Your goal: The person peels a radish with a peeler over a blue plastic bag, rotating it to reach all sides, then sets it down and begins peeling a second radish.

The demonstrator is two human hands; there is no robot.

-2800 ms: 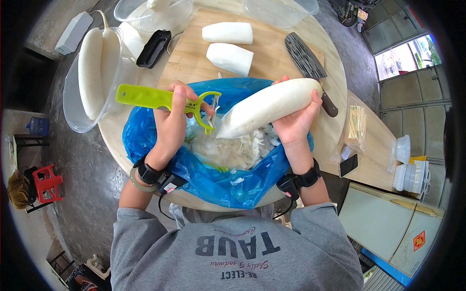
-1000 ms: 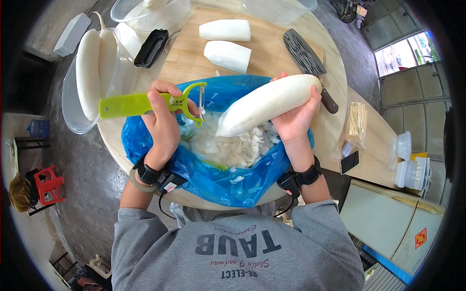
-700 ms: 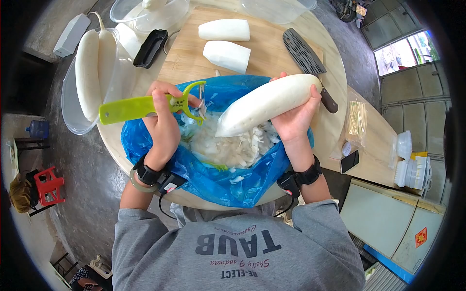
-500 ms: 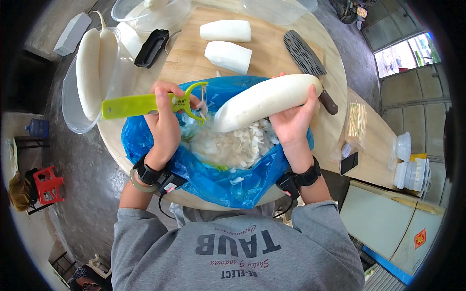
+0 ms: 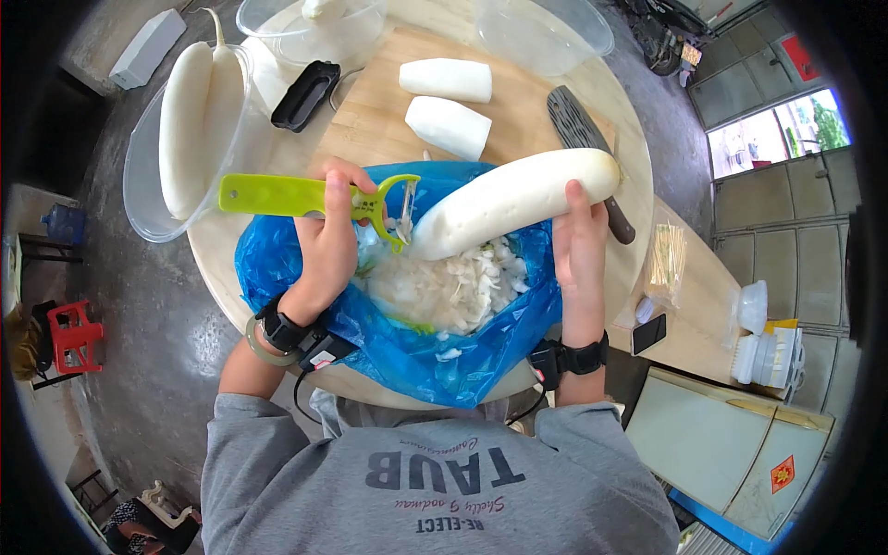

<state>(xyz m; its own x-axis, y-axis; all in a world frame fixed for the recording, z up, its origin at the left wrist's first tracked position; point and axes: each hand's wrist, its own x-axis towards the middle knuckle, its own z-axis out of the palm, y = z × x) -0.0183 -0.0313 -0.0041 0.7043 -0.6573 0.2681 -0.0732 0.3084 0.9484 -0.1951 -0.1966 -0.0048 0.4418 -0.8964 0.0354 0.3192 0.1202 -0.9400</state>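
Left hand point(image 5: 324, 245) grip closed on peeler point(image 5: 277, 195), blade at radish point(image 5: 513, 202) tip. Right hand point(image 5: 578, 248) grip wraps radish, held over bag point(image 5: 268, 270), 6 o'clock of cutting board point(image 5: 370, 120), probably so peels drop in.

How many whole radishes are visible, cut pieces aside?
3 radishes: one held by the right hand over the blue bag, two side by side in the clear tub. The top bowl may hide another.
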